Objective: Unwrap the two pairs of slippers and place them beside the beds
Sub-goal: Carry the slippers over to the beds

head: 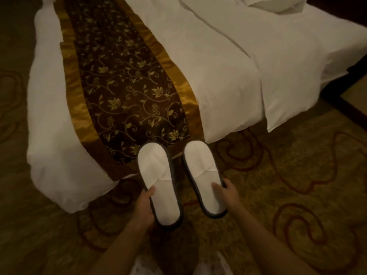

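I hold one white slipper with a dark sole edge in each hand, toes pointing toward the bed. My left hand point(146, 205) grips the left slipper point(158, 181) along its left side, thumb on the insole. My right hand point(226, 192) grips the right slipper point(204, 175) at its right side, thumb on top. Both slippers are unwrapped and lie side by side, a small gap apart, just in front of the side of the bed point(228, 86). I cannot tell whether they rest on the carpet or hang just above it.
A brown and gold floral bed runner point(123, 86) drapes over the white duvet down to the floor. Patterned brown carpet point(288, 195) spreads all around. A pillow point(278, 2) lies at the top right. A dark bed frame edge point(347, 104) shows at right. My shoes point(214, 264) appear at the bottom.
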A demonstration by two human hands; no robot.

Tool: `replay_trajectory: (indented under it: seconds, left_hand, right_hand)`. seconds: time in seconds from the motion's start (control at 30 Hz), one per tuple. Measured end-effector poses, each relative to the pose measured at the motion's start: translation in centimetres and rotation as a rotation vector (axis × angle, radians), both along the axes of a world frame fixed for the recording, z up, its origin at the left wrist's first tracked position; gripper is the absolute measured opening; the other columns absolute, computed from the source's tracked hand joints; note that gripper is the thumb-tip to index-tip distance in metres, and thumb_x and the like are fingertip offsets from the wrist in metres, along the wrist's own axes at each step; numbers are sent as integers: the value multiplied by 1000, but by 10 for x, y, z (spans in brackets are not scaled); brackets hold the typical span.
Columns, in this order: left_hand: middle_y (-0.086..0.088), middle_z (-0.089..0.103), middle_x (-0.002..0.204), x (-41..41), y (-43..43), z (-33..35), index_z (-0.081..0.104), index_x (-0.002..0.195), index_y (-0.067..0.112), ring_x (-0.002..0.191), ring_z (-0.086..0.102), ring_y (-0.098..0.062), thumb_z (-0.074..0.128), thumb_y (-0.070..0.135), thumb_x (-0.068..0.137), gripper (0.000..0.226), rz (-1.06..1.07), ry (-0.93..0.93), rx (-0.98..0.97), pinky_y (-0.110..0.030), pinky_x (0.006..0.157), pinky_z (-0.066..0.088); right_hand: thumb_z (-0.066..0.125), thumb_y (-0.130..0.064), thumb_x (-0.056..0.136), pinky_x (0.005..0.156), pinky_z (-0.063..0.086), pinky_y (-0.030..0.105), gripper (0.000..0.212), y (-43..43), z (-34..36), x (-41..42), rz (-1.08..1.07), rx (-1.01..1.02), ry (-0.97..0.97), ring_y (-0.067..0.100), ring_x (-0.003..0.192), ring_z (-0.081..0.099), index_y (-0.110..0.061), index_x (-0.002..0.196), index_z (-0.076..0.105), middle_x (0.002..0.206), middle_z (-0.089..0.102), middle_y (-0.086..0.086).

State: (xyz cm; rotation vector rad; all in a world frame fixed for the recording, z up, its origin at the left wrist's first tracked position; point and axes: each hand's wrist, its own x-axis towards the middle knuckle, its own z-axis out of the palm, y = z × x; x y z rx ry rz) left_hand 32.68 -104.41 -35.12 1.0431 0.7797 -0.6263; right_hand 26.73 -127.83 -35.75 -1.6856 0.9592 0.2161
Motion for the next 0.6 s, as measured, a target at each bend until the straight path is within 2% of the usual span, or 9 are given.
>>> replay_trajectory:
  seconds: [0.1,0.2,0.33,0.47,0.53,0.6]
  left_hand:
    - [-14,52,136,-5,0,-55,46,136,11,112,51,-34,50,21,94,44,50,7,28,-48,97,40]
    - [-13,53,135,-2,-1,-111,46,136,12,98,53,-29,51,20,94,43,62,-31,93,-43,89,41]
    - [-9,52,135,6,1,-185,48,134,14,110,49,-30,50,19,94,41,49,-95,149,-45,94,40]
    - [-3,55,124,14,5,-237,49,132,18,106,49,-25,50,17,94,38,84,-148,160,-42,94,39]
    - [1,57,117,16,8,-255,50,131,21,102,51,-21,50,16,93,37,106,-172,172,-41,96,38]
    - [7,61,105,17,14,-267,52,122,27,94,54,-17,52,17,93,31,94,-196,190,-40,93,41]
  right_hand:
    - [60,-28,88,68,42,29,35,7,-73,5,17,2,11,19,88,52,-8,116,54,104,57,7]
    - [58,-30,88,71,41,31,37,7,-148,12,54,-25,59,19,88,51,-8,117,53,113,58,12]
    - [58,-33,87,75,45,34,43,1,-244,34,86,-60,112,21,91,52,-9,122,51,120,58,13]
    - [60,-30,87,79,43,33,47,-2,-318,73,58,-56,88,33,108,54,-6,127,49,127,55,17]
    - [58,-27,88,80,43,33,43,-2,-344,96,62,-30,57,32,105,54,-4,124,51,126,56,19]
    - [54,-28,90,91,46,39,45,0,-361,115,91,-31,57,35,109,53,-2,126,49,129,54,21]
